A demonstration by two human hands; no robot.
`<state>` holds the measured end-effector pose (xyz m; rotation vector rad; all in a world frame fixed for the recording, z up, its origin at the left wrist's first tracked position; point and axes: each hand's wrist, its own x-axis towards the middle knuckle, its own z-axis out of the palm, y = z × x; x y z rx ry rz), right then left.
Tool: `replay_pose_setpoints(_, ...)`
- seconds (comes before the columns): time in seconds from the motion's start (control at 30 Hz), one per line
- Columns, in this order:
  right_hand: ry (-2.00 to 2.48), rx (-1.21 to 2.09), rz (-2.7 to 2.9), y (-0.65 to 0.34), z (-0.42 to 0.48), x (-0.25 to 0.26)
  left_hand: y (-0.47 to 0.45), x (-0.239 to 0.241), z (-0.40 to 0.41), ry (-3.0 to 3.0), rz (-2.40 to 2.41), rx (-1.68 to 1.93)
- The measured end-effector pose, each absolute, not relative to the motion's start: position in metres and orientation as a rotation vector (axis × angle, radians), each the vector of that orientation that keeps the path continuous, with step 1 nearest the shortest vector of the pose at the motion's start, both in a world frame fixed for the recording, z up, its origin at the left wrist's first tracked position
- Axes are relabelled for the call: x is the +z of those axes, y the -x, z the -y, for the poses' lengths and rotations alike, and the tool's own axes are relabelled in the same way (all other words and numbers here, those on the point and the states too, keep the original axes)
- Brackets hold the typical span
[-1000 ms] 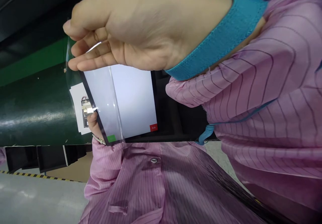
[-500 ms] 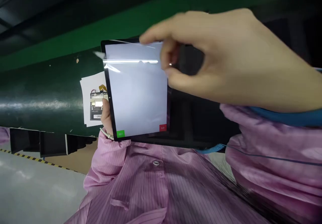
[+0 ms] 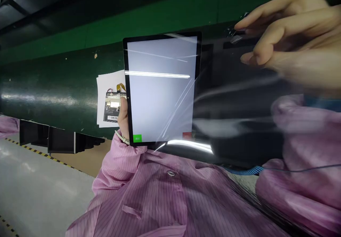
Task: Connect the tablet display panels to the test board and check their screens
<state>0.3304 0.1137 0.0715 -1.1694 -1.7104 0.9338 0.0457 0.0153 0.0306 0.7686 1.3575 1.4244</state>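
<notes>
— While the tablet (image 3: 161,88) stands upright with its white screen lit, who grips it?
— The left hand (image 3: 123,118), clasped round its lower left edge, thumb on the frame. A green square glows at the screen's lower left corner, a red one at the lower right.
— And the other hand?
— The right hand (image 3: 285,34) is up to the right of the tablet, well apart, fingers pinched on a clear film (image 3: 226,88) that stretches from the screen's face towards them.
— What's behind the tablet?
— A white sheet (image 3: 109,84) with a small circuit board (image 3: 113,105) on it, just left, lying on a dark green belt (image 3: 53,88). Pink striped sleeves (image 3: 160,198) lie below
</notes>
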Motion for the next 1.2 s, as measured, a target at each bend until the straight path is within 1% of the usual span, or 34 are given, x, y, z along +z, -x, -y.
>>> replay_pose_setpoints(0.07, 1.139, 0.924, 1.746, -0.327, -0.117, 0.069, -0.044, 0.030, -0.015, -0.790, -1.383, 1.413)
replay_pose_setpoints(0.2, 1.169, 1.076, 1.540, -0.322, -0.124, 0.060, -0.045, 0.032, -0.015, -0.805, -1.410, 1.438)
replay_pose_setpoints(0.37, 1.024, 1.131, 1.404, -0.317, -0.139, 0.033, -0.050, 0.035, -0.015, -0.662, -1.324, 1.435)
replay_pose_setpoints(0.5, 1.023, 0.992, 1.521, -0.297, -0.145, 0.029, -0.051, 0.030, -0.013, -0.566, -1.273, 1.469)
replay_pose_setpoints(0.57, 1.106, 0.835, 1.665, -0.281, -0.143, 0.037, -0.050, 0.025, -0.013, -0.537, -1.205, 1.497)
replay_pose_setpoints(0.67, 1.266, 0.576, 1.823, -0.255, -0.138, 0.051, -0.046, 0.023, -0.015, -0.518, -1.096, 1.440)
replay_pose_setpoints(0.77, 1.271, 0.531, 1.816, -0.237, -0.131, 0.056, -0.040, 0.037, -0.018, -0.583, -1.099, 1.356)
replay_pose_setpoints(0.87, 1.154, 0.640, 1.791, -0.231, -0.126, 0.052, -0.038, 0.063, -0.019, -0.718, -1.132, 1.302)
replay_pose_setpoints(0.97, 1.073, 0.897, 1.731, -0.231, -0.125, 0.047, -0.047, 0.084, -0.020, -0.884, -1.114, 1.229)
replay_pose_setpoints(1.07, 0.995, 1.173, 1.602, -0.232, -0.128, 0.045, -0.070, 0.093, -0.022, -1.083, -1.081, 1.145)
replay_pose_setpoints(1.2, 0.949, 1.297, 1.470, -0.234, -0.132, 0.047, -0.093, 0.097, -0.018, -1.256, -1.059, 1.005)
